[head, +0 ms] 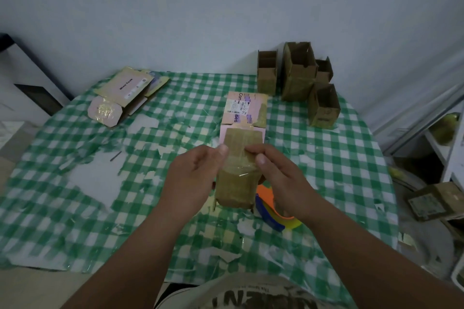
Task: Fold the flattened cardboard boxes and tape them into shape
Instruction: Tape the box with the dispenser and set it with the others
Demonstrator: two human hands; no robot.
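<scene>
I have the small brown cardboard box (235, 189) held up over the middle of the worktop (326, 183), and everything else I place from it. My left hand (194, 175) is on its left edge, thumb tip pressed at the top left corner and the other fingers curled behind, so that grip is closed on the box. My right hand (278, 178) is on the right edge, thumb and forefinger pinched on the top right corner where a strip of clear tape (237, 167) crosses the face. The bottom edge of the box hangs just above the green checked cloth (75, 221). Right behind the box, touching its top edge in this view, lies a pink printed carton (247, 110), flat on the cloth. Below my right hand, just beside the lower right corner of the box, sits an orange, blue and yellow tape dispenser (270, 211). Far behind and to the right of the box, four folded brown boxes (298, 78) stand open-topped at the worktop's back edge. Far behind and to the left lie flattened cartons (125, 93). To the left of the box the cloth is open as far as the worktop's left edge.
</scene>
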